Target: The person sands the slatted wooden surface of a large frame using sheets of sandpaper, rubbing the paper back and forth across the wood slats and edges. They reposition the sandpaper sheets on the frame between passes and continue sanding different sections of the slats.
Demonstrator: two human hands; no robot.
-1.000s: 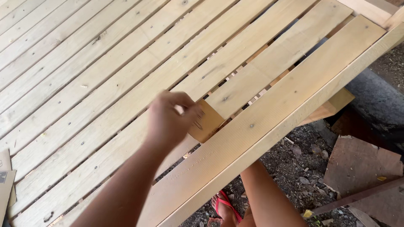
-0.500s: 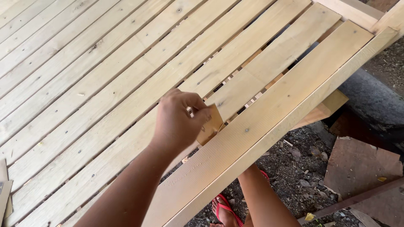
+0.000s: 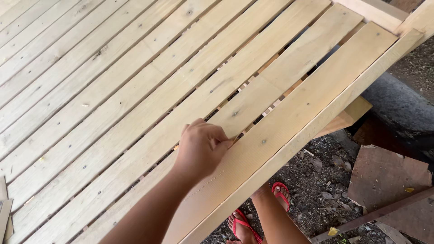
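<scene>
One hand [image 3: 202, 148], the left, rested on the slatted surface of pale, unfinished wooden planks [image 3: 135, 90], which ran diagonally across the head view. Its fingers were curled tightly inward, pinching a small, thin piece of light-coloured wood [image 3: 236, 138] at the narrow gap between the outermost plank [image 3: 316, 95] and the one next to it. Only a sliver of that piece showed past the fingertips, so its full shape could not be determined. The forearm extended from the lower edge of the view up to the hand, crossing the outermost plank. The right hand was out of view. Below the outer edge of the planks, two feet in red flip-flop sandals [image 3: 280, 199] stood on dark, stony soil [image 3: 325, 167]. A flat brown board [image 3: 389, 176] lay on the ground to the right of the feet, and a dark grey, rounded form [image 3: 398, 108] lay beyond it, near the far corner of the planks.
</scene>
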